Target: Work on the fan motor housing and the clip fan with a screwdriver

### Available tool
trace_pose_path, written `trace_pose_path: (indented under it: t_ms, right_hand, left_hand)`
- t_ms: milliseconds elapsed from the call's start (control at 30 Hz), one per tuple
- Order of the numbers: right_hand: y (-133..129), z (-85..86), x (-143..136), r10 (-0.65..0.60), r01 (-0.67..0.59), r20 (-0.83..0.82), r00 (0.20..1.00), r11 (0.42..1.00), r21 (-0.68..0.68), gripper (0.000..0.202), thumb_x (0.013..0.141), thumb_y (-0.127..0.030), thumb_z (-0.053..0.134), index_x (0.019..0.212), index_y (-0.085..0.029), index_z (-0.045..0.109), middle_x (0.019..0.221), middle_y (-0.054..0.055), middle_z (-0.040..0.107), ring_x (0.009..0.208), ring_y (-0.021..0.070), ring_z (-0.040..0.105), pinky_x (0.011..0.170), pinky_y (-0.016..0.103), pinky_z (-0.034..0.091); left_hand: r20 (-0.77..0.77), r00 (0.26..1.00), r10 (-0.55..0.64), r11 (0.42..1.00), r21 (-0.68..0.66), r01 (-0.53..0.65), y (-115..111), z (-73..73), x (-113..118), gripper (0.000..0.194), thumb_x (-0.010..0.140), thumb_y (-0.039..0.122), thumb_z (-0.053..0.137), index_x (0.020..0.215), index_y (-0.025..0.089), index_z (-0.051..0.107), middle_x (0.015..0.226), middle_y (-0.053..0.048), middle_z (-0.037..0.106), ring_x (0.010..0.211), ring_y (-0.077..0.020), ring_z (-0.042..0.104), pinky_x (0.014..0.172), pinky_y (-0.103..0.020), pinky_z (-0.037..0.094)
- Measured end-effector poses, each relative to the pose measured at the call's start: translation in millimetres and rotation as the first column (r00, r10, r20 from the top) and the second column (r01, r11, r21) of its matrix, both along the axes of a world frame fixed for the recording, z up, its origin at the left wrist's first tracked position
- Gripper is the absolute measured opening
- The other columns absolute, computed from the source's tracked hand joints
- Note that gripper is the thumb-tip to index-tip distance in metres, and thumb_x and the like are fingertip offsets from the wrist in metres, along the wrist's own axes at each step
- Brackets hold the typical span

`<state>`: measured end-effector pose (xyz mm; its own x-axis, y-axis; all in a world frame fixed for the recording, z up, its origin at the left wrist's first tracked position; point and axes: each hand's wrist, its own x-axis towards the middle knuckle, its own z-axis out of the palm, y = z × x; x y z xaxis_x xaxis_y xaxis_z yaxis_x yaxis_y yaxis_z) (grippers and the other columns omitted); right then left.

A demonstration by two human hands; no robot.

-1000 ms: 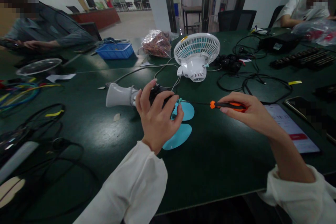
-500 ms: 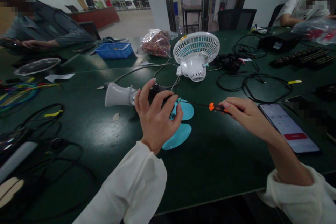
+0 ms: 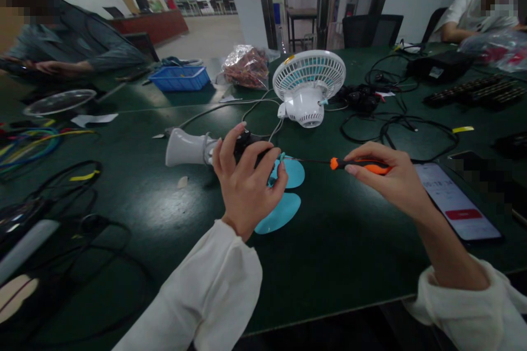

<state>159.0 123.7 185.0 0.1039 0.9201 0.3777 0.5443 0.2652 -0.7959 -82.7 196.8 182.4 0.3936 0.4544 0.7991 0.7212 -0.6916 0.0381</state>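
Note:
My left hand curls over the black motor of a small fan lying on its side, its white base pointing left. Thumb and index finger close around a small teal piece at the motor's right end. My right hand grips an orange and black screwdriver. The screwdriver's thin shaft runs left, its tip at the teal piece; my fingers hide the exact contact. Light-blue fan blades lie on the table below and partly behind my left hand.
A second white fan rests behind my hands. A phone lies by my right wrist. Further back are a blue basket and a plastic bag. Black cables spread at right, more wires at left. Two people sit across the table.
My right hand has turned and shifted on the screwdriver, so more of its orange handle shows. My left hand and the fan stay about where they were.

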Motion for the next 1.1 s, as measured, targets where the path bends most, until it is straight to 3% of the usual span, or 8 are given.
trace_pose_path:
  t_ms: [167, 367, 500, 733, 900, 1100]
  right_hand:
    - [0.9, -6.0, -0.8, 0.049, -0.058, -0.065, 0.997, 0.988, -0.142, 0.035, 0.095, -0.043, 0.043, 0.099, -0.021, 0.07, 0.063, 0.0, 0.062, 0.05, 0.0113, 0.05, 0.046, 0.024, 0.033]
    - [-1.0, -3.9, -4.2, -0.039, 0.039, -0.103, 0.994, 0.999, -0.005, 0.018, 0.084, -0.036, 0.063, 0.095, -0.022, 0.067, 0.072, 0.001, 0.065, 0.063, 0.0151, 0.06, 0.056, 0.026, 0.044]
    - [-2.3, 0.3, -6.1, -0.096, 0.102, -0.088, 0.991, 0.992, 0.072, 0.03, 0.074, -0.032, 0.073, 0.102, -0.024, 0.065, 0.078, 0.001, 0.066, 0.068, 0.0162, 0.061, 0.057, 0.026, 0.047]
    - [0.7, -2.6, -4.9, -0.048, 0.055, -0.106, 0.993, 0.997, 0.063, 0.026, 0.078, -0.034, 0.07, 0.101, -0.023, 0.066, 0.077, 0.0, 0.066, 0.063, 0.0133, 0.059, 0.053, 0.023, 0.045]
    - [1.1, -5.1, -3.7, 0.005, -0.021, -0.239, 0.971, 0.998, -0.062, 0.029, 0.091, -0.044, 0.053, 0.109, -0.024, 0.064, 0.05, -0.004, 0.057, 0.041, 0.0102, 0.045, 0.039, 0.021, 0.03]
    - [0.4, -5.0, -6.8, -0.063, 0.07, -0.251, 0.966, 0.997, 0.021, 0.026, 0.086, -0.035, 0.062, 0.111, -0.026, 0.061, 0.057, -0.005, 0.057, 0.044, 0.0093, 0.046, 0.041, 0.021, 0.032]
  left_hand:
    - [-0.009, 1.0, 0.007, 1.0, 0.01, -0.007, 0.3, -0.4, 0.0, 0.025, 0.077, 0.019, 0.063, 0.1, 0.028, 0.067, 0.103, -0.004, 0.067, 0.137, -0.0333, 0.032, 0.112, -0.058, 0.027]
    - [-0.01, 1.0, 0.012, 1.0, -0.003, -0.012, -0.7, 0.2, 0.4, 0.024, 0.077, 0.02, 0.062, 0.1, 0.028, 0.067, 0.105, -0.004, 0.067, 0.138, -0.0329, 0.032, 0.113, -0.058, 0.025]
    - [-0.013, 1.0, 0.019, 1.0, 0.001, -0.019, -1.2, 0.6, 0.4, 0.024, 0.078, 0.02, 0.062, 0.1, 0.027, 0.067, 0.105, -0.005, 0.067, 0.138, -0.0325, 0.032, 0.114, -0.057, 0.024]
    - [-0.019, 1.0, 0.021, 1.0, 0.022, -0.021, -0.4, 0.1, 0.3, 0.021, 0.078, 0.021, 0.062, 0.099, 0.025, 0.067, 0.103, -0.005, 0.067, 0.137, -0.0335, 0.033, 0.113, -0.057, 0.026]
    - [-0.019, 1.0, 0.02, 0.999, 0.031, -0.019, -0.3, 0.0, 0.6, 0.022, 0.078, 0.021, 0.063, 0.099, 0.025, 0.068, 0.103, -0.005, 0.067, 0.137, -0.0333, 0.032, 0.113, -0.057, 0.027]
    - [-0.021, 1.0, 0.018, 0.999, 0.036, -0.017, 0.2, 0.1, 0.3, 0.022, 0.078, 0.021, 0.062, 0.099, 0.024, 0.068, 0.103, -0.005, 0.067, 0.137, -0.0331, 0.033, 0.111, -0.055, 0.03]
